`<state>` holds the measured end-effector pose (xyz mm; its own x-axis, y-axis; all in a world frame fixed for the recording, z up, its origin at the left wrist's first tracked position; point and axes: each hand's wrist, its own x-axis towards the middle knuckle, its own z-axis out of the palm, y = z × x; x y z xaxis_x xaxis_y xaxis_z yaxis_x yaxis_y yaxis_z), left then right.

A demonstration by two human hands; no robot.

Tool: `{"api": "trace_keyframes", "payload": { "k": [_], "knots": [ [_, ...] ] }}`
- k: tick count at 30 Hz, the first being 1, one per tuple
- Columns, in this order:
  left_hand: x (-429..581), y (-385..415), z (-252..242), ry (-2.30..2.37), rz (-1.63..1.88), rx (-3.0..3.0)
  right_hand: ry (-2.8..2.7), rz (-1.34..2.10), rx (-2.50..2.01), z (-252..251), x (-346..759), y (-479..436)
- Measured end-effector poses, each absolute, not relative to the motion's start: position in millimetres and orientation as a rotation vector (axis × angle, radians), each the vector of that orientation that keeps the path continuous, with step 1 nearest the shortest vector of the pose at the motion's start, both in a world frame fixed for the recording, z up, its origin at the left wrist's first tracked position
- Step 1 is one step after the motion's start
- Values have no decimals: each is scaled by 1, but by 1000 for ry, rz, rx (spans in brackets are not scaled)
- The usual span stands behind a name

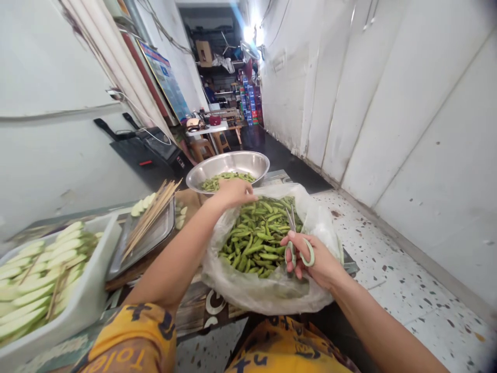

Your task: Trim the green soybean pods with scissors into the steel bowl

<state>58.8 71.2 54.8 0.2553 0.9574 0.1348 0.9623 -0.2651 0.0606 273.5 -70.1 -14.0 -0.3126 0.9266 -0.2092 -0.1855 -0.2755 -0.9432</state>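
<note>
A clear plastic bag (318,217) stands wide open in front of me, filled with green soybean pods (254,235). My right hand (306,259) is over its right side, fingers through the pale green handles of a pair of scissors (291,220); the blades point up and away, slightly apart. Reaching across the bag's far left edge, my left hand (234,191) is at the near rim of a steel bowl (256,160). Its thumb and forefinger look apart with nothing visible between them; the other fingers are mostly hidden. More pods (212,182) lie in the bowl.
At left, a white tub (91,259) holds pale green slices on sticks. Beside it, a metal tray (166,223) carries wooden skewers (149,220) and more slices. A black machine (151,150) stands by the left wall. Farther back are a small table (209,128) and stools.
</note>
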Motion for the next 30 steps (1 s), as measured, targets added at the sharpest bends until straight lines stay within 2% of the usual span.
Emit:
{"api": "trace_keyframes", "payload": {
  "k": [3,8,14,17,23,30],
  "knots": [
    [70,62,32,-1872,-41,-2564,-1127,1709,-1050,-15,274,-70],
    [65,54,21,-1886,-120,-2584,-1168,1702,-1030,-19,274,-70],
    [70,25,25,-1835,-821,-2819,-1191,1727,-1087,-20,270,-68],
    [79,12,23,-1811,-999,-3032,-1198,1732,-1113,-19,268,-67],
    [87,4,27,-1832,-1066,-3226,-1184,1691,-1145,-15,267,-65],
    [88,2,32,-1743,-985,-3244,-1165,1638,-1121,-16,267,-62]
  ]
}}
